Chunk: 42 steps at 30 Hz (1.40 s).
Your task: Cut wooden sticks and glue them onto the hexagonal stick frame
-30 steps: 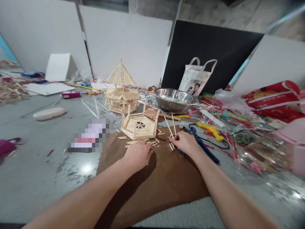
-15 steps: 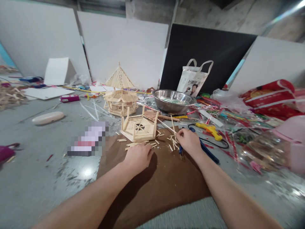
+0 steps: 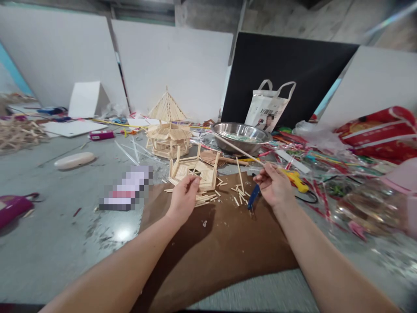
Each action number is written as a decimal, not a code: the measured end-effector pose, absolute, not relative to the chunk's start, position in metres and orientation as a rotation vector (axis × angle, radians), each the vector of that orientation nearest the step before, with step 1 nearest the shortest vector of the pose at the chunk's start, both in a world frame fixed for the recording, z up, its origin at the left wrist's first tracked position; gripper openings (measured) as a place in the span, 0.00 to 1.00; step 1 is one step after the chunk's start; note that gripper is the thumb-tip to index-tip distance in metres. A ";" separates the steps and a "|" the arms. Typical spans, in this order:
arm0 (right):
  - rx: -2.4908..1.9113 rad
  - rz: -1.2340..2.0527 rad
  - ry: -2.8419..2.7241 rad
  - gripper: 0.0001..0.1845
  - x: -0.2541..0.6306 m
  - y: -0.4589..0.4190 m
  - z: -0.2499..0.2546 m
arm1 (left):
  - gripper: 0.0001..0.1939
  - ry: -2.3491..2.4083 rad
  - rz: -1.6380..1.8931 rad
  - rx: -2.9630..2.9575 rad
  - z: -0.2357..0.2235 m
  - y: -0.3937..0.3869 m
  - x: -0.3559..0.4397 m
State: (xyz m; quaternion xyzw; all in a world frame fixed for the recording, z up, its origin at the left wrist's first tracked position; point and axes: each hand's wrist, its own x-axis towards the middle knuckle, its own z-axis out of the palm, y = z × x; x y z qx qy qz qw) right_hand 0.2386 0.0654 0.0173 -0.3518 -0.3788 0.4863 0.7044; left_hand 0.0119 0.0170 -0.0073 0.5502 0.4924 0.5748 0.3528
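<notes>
My right hand (image 3: 273, 184) is raised above the brown mat (image 3: 221, 234) and pinches a long thin wooden stick (image 3: 236, 150) that slants up to the left. My left hand (image 3: 184, 198) is lifted off the mat, fingers curled beside a small open wooden frame model (image 3: 193, 169), touching or nearly touching its near edge. Short cut stick pieces (image 3: 237, 193) lie scattered on the mat between my hands. A blue-handled cutter (image 3: 253, 198) lies under my right hand.
A finished stick pavilion (image 3: 167, 130) stands behind the frame model. A steel bowl (image 3: 241, 137), a white bag (image 3: 269, 108) and a yellow glue gun (image 3: 295, 179) sit right of centre. Plastic-wrapped clutter fills the right side; a white oval object (image 3: 74, 160) lies at left.
My right hand lifted from the mat with a long stick, which now points up-left. My left hand rose from the mat and moved forward to the frame model.
</notes>
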 end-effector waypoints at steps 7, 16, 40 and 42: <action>-0.883 1.216 -1.011 0.11 0.222 0.056 0.007 | 0.14 1.022 1.580 1.155 0.000 0.013 0.014; -0.950 1.271 -1.065 0.11 0.219 0.055 0.005 | 0.12 1.130 1.630 1.135 -0.004 0.022 0.009; -0.827 1.570 -0.919 0.07 0.213 0.054 -0.002 | 0.20 1.462 1.378 1.372 -0.018 0.023 0.009; -0.845 1.569 -0.913 0.04 0.211 0.053 -0.002 | 0.20 1.447 1.402 1.341 -0.018 0.023 0.009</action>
